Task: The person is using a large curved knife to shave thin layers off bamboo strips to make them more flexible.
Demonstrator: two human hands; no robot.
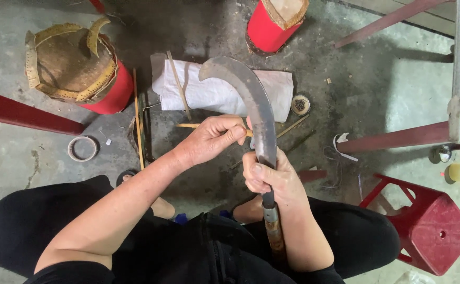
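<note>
Right hand point(272, 179) clenched on curved blade point(253, 100), left hand point(209, 139) pinching thin bamboo strip point(193, 125).

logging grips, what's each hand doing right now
left hand: closed, pinching thin bamboo strip
right hand: closed around dark curved metal blade

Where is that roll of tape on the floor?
In the head view the roll of tape lies flat on the concrete floor at left, just below the red drum and left of the left hand.
</note>
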